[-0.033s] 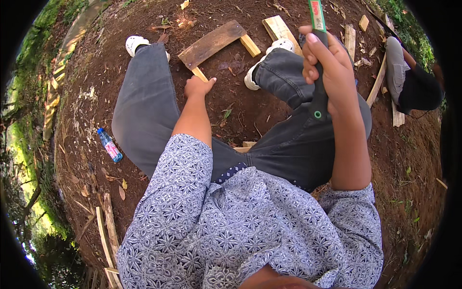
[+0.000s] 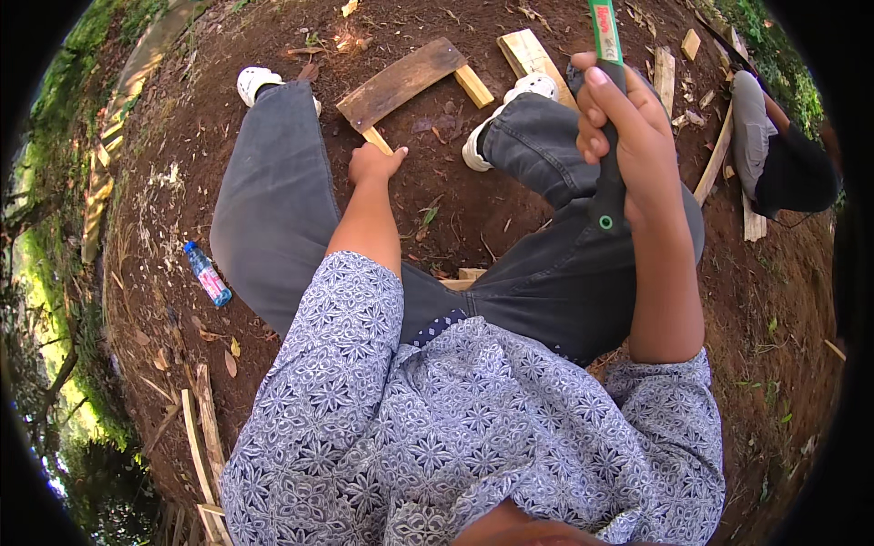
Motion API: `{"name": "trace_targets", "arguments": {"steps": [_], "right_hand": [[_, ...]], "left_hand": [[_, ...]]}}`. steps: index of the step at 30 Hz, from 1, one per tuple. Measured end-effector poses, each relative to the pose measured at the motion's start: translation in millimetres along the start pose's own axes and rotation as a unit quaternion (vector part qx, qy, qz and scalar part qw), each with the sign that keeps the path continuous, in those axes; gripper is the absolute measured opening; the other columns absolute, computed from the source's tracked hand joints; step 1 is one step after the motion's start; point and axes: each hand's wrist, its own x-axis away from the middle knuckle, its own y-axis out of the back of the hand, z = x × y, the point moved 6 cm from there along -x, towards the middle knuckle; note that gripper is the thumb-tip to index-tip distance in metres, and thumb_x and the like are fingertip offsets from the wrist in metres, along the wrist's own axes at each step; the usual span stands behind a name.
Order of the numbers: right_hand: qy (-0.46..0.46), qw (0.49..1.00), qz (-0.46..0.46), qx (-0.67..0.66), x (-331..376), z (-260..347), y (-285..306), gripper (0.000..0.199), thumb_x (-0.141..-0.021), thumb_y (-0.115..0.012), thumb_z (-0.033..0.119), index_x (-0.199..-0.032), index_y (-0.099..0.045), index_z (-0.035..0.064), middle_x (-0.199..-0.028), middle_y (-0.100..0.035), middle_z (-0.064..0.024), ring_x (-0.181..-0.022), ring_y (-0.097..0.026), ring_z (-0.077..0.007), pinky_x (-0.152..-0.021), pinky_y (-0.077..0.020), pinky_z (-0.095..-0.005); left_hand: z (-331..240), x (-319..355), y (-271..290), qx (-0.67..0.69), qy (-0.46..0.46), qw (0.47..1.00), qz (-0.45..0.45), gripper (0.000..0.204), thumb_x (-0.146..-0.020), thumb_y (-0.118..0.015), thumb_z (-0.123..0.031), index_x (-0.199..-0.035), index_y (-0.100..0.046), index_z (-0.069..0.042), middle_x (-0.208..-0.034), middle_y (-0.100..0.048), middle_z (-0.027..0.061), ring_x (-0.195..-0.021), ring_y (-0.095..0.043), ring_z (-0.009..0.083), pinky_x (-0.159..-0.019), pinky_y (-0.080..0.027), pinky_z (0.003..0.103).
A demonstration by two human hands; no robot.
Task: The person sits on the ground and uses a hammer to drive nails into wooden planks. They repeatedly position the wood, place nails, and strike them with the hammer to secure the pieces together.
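My left hand (image 2: 375, 164) is closed round the near end of a short pale wood strip (image 2: 377, 140). That strip meets the near end of a weathered brown board (image 2: 401, 84). At the board's far end a second pale wood block (image 2: 473, 86) juts toward me, so the three pieces form a U shape on the soil. Raised over my right knee, my right hand (image 2: 630, 127) grips a tool by its black and green handle (image 2: 608, 187), which has a ringed hole at the butt. The tool's head lies beyond the top edge of the view.
Several pale planks (image 2: 533, 56) lie past my right foot. A water bottle with a blue cap (image 2: 208, 275) lies by my left leg. Long wood strips (image 2: 196, 446) rest at the lower left. Another person's grey-clothed leg (image 2: 749, 127) shows at the right.
My right hand and the handle have shifted slightly to the right and down. The left hand and the wood pieces stay in place.
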Motion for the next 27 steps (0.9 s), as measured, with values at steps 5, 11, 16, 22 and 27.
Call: {"name": "trace_targets", "arguments": {"steps": [5, 11, 16, 22, 27], "right_hand": [[-0.015, 0.996, 0.017, -0.084, 0, 6, 3, 0.04, -0.103, -0.062, 0.028, -0.129, -0.059, -0.0009, -0.079, -0.049, 0.0034, -0.061, -0.048, -0.0041, -0.055, -0.0422, -0.0231], [0.006, 0.997, 0.035, -0.068, 4, 6, 8, 0.041, -0.103, -0.061, 0.03, -0.131, -0.059, -0.0008, -0.081, -0.051, 0.0029, -0.063, -0.05, -0.0039, -0.056, -0.0441, -0.0227], [-0.002, 0.999, 0.045, -0.023, 0, -6, 2, 0.042, -0.103, -0.06, 0.03, -0.132, -0.06, -0.001, -0.08, -0.052, 0.0029, -0.064, -0.05, -0.0056, -0.059, -0.0452, -0.025], [0.003, 1.0, 0.008, 0.012, -4, -19, 2, 0.039, -0.106, -0.058, 0.031, -0.133, -0.059, 0.0014, -0.082, -0.049, 0.0042, -0.063, -0.048, -0.0038, -0.057, -0.0421, -0.0216], [0.02, 1.0, 0.0, 0.02, -17, -53, -3, 0.036, -0.109, -0.054, 0.031, -0.13, -0.06, 0.0024, -0.081, -0.05, 0.0037, -0.063, -0.049, -0.0046, -0.057, -0.0442, -0.0227]], "left_hand": [[9, -7, 18, 0.088, 0.008, 0.985, -0.152, 0.063, -0.071, -0.083, -0.049, -0.107, -0.075, 0.002, -0.112, -0.073, 0.0248, -0.105, -0.072, 0.037, -0.091, -0.057, 0.045], [-2, 0, 113, 0.148, -0.053, 0.968, -0.195, 0.056, -0.069, -0.081, -0.047, -0.093, -0.077, 0.004, -0.098, -0.073, 0.0242, -0.092, -0.071, 0.0401, -0.086, -0.056, 0.047], [4, 18, 180, 0.003, -0.131, 0.954, -0.268, 0.049, -0.073, -0.079, -0.048, -0.097, -0.081, -0.005, -0.088, -0.077, 0.0169, -0.084, -0.076, 0.0305, -0.081, -0.058, 0.043], [-37, 71, 216, -0.017, -0.325, 0.892, -0.313, 0.061, -0.071, -0.083, -0.042, -0.113, -0.071, 0.001, -0.101, -0.071, 0.0241, -0.094, -0.071, 0.0334, -0.086, -0.056, 0.043], [-61, 82, 190, 0.016, -0.327, 0.927, -0.182, 0.086, -0.08, -0.08, -0.063, -0.119, -0.053, 0.007, -0.123, -0.059, 0.0261, -0.114, -0.062, 0.0362, -0.103, -0.047, 0.041]]}}
